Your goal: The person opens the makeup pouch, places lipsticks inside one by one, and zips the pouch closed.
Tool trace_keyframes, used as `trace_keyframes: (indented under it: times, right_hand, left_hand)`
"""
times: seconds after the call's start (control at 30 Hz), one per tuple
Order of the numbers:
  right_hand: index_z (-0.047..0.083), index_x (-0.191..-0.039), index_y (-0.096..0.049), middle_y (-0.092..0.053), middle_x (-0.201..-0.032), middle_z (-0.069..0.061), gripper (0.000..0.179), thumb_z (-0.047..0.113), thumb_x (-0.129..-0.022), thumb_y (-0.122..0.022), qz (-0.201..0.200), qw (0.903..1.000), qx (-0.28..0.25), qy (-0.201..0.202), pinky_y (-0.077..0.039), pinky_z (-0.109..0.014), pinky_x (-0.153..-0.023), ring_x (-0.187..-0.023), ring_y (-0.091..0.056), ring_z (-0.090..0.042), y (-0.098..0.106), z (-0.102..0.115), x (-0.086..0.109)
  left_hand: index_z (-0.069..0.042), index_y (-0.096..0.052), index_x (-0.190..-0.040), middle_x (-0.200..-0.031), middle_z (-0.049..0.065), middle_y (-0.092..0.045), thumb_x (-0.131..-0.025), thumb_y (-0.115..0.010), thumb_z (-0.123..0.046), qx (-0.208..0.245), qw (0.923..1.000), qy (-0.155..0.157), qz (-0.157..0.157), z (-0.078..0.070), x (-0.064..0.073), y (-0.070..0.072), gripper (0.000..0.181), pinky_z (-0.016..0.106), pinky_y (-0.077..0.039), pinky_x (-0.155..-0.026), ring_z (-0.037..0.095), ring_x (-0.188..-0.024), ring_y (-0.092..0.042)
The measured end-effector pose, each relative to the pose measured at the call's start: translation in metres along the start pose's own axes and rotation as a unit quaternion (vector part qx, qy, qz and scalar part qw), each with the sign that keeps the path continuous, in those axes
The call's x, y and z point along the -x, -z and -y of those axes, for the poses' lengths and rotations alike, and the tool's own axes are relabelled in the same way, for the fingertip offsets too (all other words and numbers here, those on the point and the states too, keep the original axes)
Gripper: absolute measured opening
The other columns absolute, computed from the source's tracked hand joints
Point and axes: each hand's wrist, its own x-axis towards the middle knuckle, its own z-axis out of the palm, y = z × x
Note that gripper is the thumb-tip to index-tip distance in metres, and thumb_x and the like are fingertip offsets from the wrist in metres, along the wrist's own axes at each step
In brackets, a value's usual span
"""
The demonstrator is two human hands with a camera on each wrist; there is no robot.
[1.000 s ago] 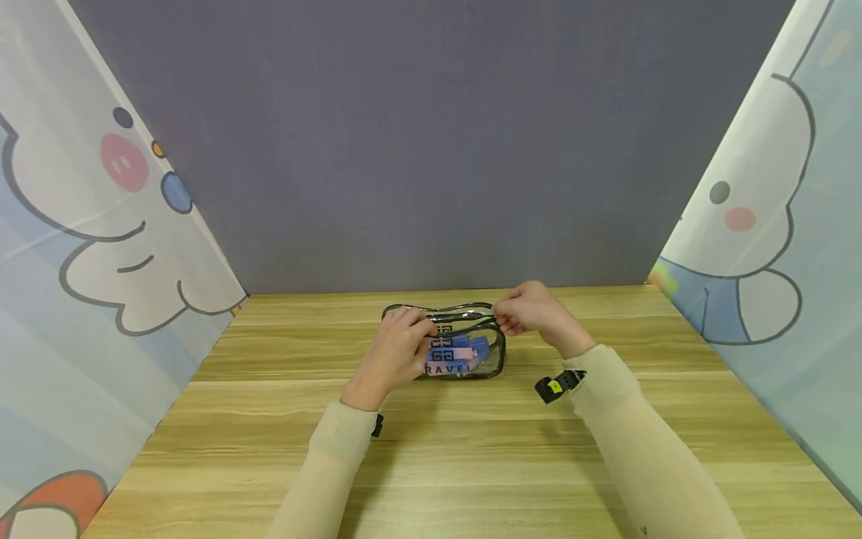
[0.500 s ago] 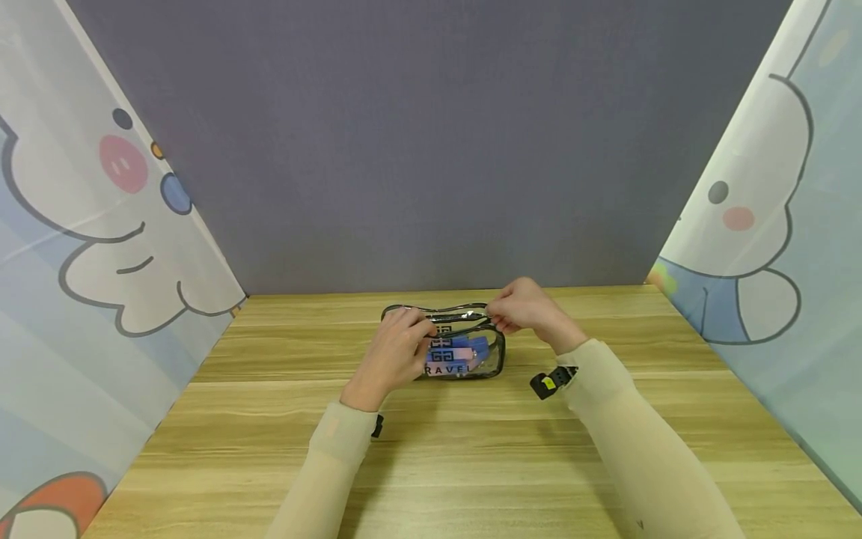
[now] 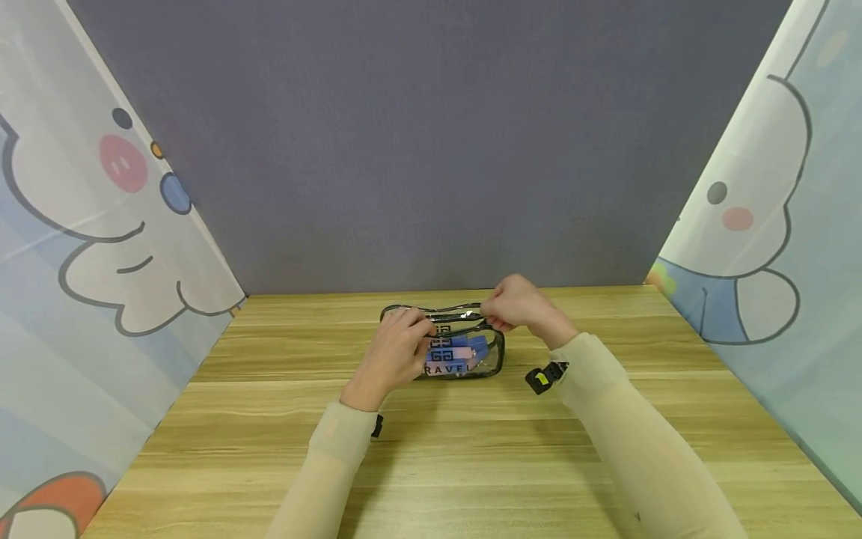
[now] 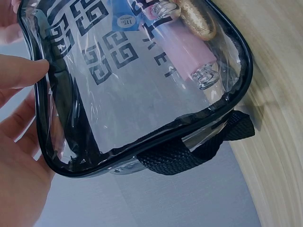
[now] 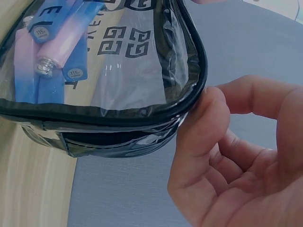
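A clear toiletry bag (image 3: 471, 359) with black piping and dark printed lettering stands upright on the table. Through its wall show blue-and-pink boxes (image 5: 49, 35) and small pink glass bottles (image 4: 189, 54); a gold item (image 4: 196, 19) lies beside them. My left hand (image 3: 397, 348) grips the bag's upper left edge, its thumb (image 4: 23, 71) on the near side and fingers behind. At the upper right corner my right hand (image 3: 521, 303) pinches the zipper between thumb and index finger. The zipper pull itself is hidden by the fingertips.
The wooden table (image 3: 471, 464) reaches to a grey back panel (image 3: 431, 150). Cartoon-printed curtains (image 3: 67, 262) flank both sides. A black fabric loop (image 4: 189, 153) sticks out from the bag's left end.
My right hand has slid a little to the left along the bag's top. The left hand and the bag have stayed nearly still.
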Motion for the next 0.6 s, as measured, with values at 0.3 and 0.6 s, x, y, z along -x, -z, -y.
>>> trace_keyframes:
  times: [0.3,0.6]
  right_hand:
    - [0.006,-0.063,-0.063,-0.065,-0.064,-0.006,0.027,0.007,-0.090,-0.060,0.003,0.9995,0.030,-0.006,-0.055,-0.027,-0.056,-0.055,-0.060,-0.016,-0.002,0.009,0.000]
    - [0.004,-0.064,-0.065,-0.065,-0.065,-0.007,0.027,0.008,-0.091,-0.062,-0.001,0.9988,0.048,-0.007,-0.054,-0.027,-0.056,-0.055,-0.060,-0.016,-0.007,0.016,0.000]
  left_hand:
    - [-0.011,-0.074,-0.091,-0.095,0.004,-0.066,-0.085,-0.073,0.004,0.002,1.0000,0.000,0.000,-0.001,0.000,0.000,0.016,0.044,-0.050,-0.086,0.025,-0.090,-0.061]
    - [-0.012,-0.074,-0.092,-0.095,0.003,-0.067,-0.087,-0.072,0.003,-0.004,1.0000,0.005,0.006,-0.002,-0.001,0.002,0.016,0.044,-0.050,-0.084,0.025,-0.088,-0.060]
